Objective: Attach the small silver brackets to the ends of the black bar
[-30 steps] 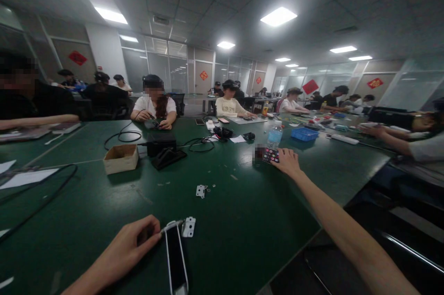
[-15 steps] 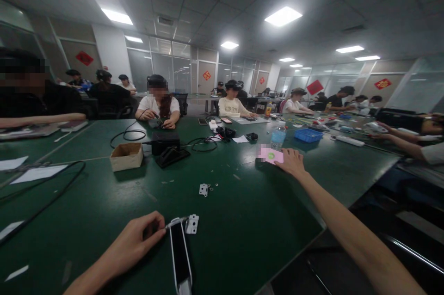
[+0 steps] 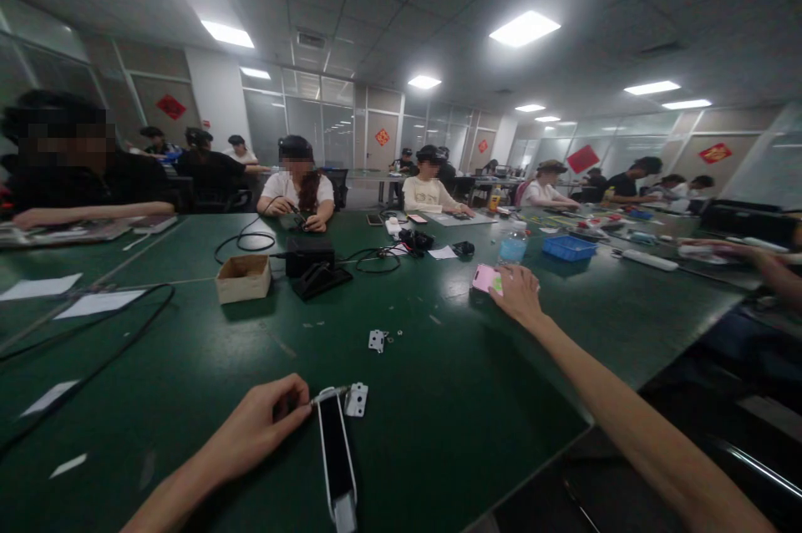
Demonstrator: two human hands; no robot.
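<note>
My left hand (image 3: 272,414) is closed, thumb and forefinger pinching the near end of a thin metal rod at the top of a long black piece with white edges (image 3: 338,454). On the rod's other end is a silver metal hinge plate (image 3: 357,400) with holes. Farther out to the right, my right hand (image 3: 519,292) has its fingers bent over a pink phone (image 3: 485,278), which is partly hidden beneath them. Between the two hands, a second small metal plate (image 3: 377,340) lies on the green table, with tiny ring-like parts (image 3: 394,336) beside it.
A cardboard box (image 3: 243,286) and a black device (image 3: 310,256) with cables stand to the left. Beyond my right hand are a water bottle (image 3: 512,245) and a blue basket (image 3: 569,247). Several people sit around the tables, one opposite (image 3: 297,190) holding a dark object.
My right hand has shifted over the pink phone, covering more of it, and the phone looks lower and flatter. My left hand keeps its pinch. The whole view has swung slightly left.
</note>
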